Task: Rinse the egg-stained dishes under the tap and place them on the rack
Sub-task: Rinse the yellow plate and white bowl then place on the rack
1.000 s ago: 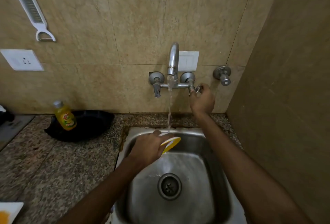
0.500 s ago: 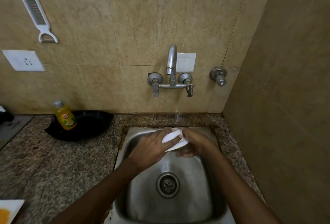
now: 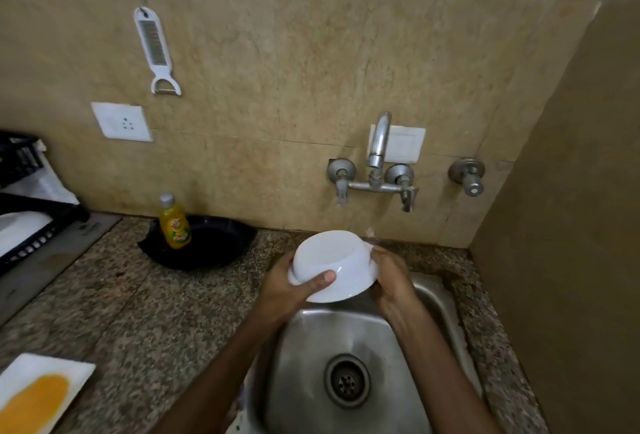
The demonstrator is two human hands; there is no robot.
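Over the sink (image 3: 349, 340), left hand (image 3: 287, 291) and right hand (image 3: 393, 283) now grip the raised bowl (image 3: 334, 260); the tap (image 3: 379, 142) has stopped, so rinsing looks done, rack (image 3: 26, 248) next

Bowl (image 3: 334, 265): white, smooth, glossy w/ soft highlights; ceramic or plastic, cannot tell. Sink (image 3: 311, 357): stainless steel, brushed, dull sheen. Tap (image 3: 379, 142): grey metal, satin; spout shinier. Counter (image 3: 131, 312): speckled granite-look stone, polished. Wall (image 3: 277, 70): beige marbled tile, smooth, semi-matt. Bottle (image 3: 174, 225): yellow plastic, glossy label. Rack (image 3: 27, 250): black plastic lattice, matt. Peeler (image 3: 157, 49): white plastic, metal blade.
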